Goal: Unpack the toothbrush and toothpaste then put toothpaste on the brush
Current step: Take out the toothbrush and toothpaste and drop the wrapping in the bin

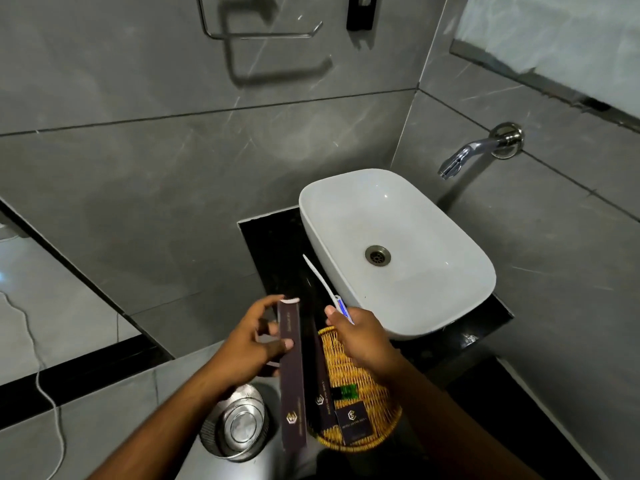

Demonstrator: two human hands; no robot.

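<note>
**Toothbrush out of its box, toothpaste yet to be found**

The long dark box (292,372) is held upright by the left hand (254,344), pinched between thumb and fingers near its upper end, where the flap stands open. The toothbrush (323,287) is gripped by its lower handle in the closed right hand (360,336), its thin white shaft slanting up and away over the black desk (268,244), just beside the white basin (398,251). Which end carries the bristles cannot be told.

No toothpaste tube is seen; it is judged to lie still inside the box or in the woven basket (360,386), where more dark packets (353,422) and a small green item (346,391) rest. A steel bin (235,422) stands below the left forearm.

The box is judged light and easily crushed, so it is best held by its narrow edges and tipped so the contents slide out. The brush is likely light, stiff and slim, and is best kept low on the handle so that the head stays free. A small tube would be soft and should be squeezed gently from its tail.
</note>
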